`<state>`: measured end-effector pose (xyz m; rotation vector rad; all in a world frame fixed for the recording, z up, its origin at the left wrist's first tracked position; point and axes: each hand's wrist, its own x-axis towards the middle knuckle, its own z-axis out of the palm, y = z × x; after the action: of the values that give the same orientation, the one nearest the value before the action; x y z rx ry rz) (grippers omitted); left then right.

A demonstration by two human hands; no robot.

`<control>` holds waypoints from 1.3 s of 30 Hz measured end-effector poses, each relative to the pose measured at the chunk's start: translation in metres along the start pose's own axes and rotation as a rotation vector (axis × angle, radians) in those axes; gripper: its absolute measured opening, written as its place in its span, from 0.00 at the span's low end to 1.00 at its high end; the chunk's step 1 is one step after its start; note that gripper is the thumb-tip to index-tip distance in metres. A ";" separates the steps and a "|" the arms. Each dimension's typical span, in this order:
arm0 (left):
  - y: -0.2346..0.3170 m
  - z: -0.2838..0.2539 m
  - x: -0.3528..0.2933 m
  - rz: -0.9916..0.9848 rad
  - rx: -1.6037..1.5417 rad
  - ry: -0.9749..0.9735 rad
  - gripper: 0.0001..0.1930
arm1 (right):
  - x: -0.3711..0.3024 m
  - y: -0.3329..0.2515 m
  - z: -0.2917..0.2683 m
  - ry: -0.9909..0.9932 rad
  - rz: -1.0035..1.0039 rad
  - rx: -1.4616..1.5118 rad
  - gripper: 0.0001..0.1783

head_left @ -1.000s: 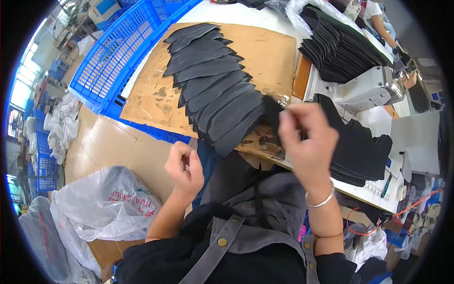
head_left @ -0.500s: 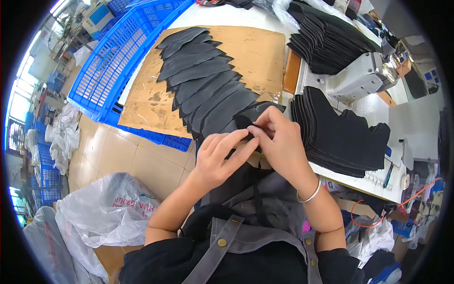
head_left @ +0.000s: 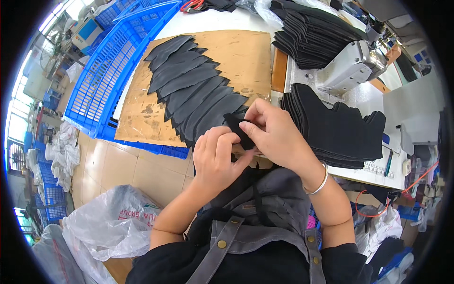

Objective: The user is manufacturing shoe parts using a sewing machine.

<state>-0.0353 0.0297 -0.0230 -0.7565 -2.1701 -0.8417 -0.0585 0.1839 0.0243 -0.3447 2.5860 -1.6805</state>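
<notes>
A small black fabric piece (head_left: 240, 133) is held up in front of me, over the near end of a row of overlapping pieces. My right hand (head_left: 276, 135) pinches its edge between thumb and bent fingers. On the other side, my left hand (head_left: 213, 156) has its curled fingers against the same piece, its thumb lower and slightly blurred. The overlapping dark fabric pieces (head_left: 189, 87), pointed at their ends, run diagonally across a brown board (head_left: 248, 57). Part of the held piece is hidden behind my fingers.
A blue plastic crate (head_left: 106, 75) stands left of the board. To the right, a stack of black cut pieces (head_left: 340, 125) lies beside a white sewing machine (head_left: 347, 66), with another black stack (head_left: 314, 38) behind. Clear plastic bags (head_left: 111, 220) sit on the floor at lower left.
My left hand's fingers have curled in and its thumb has dropped lower. The black piece now shows more between my hands. The whole view has shifted a little.
</notes>
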 end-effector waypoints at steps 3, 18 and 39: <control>0.002 0.002 -0.003 -0.047 0.065 0.045 0.12 | -0.001 0.003 -0.001 0.056 -0.074 -0.087 0.08; -0.008 -0.008 -0.011 -0.092 0.165 -0.030 0.21 | -0.038 -0.022 -0.136 0.924 -0.353 -0.082 0.22; 0.079 0.073 0.146 -0.361 -0.659 -1.112 0.16 | -0.126 0.023 -0.168 0.350 0.212 0.177 0.18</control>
<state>-0.0943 0.1713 0.0733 -1.4177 -3.0768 -1.6407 0.0350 0.3692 0.0616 0.2449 2.5478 -2.0192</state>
